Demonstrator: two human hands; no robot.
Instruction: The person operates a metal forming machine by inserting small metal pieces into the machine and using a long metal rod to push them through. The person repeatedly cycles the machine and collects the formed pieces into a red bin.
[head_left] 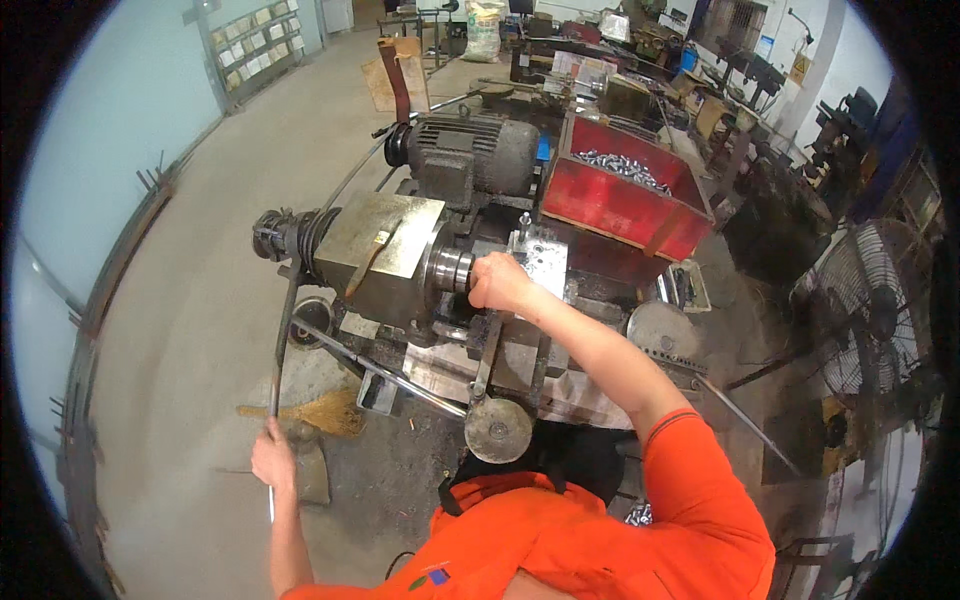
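Observation:
My left hand (273, 458) is closed round the lower part of a long metal lever (283, 345), which runs up past the left end of the lathe headstock (370, 235). At the spindle collet chuck (452, 270), the fingers of my right hand (498, 283) are bent together against its front face. Whatever they pinch is hidden behind the hand. Just beyond that hand is a tool post (545, 262) with an upright bolt. A round handwheel (498, 430) sits below it, and a wooden-handled tool (372, 262) lies on the headstock cover.
Behind the headstock stands a finned electric motor (475, 155). A red metal bin (625, 190) of small metal parts is at the far right, with a caged fan (855, 300) further right. A straw broom (330, 412) lies on the floor near the lever. Another shiny bar (385, 372) slants across the front.

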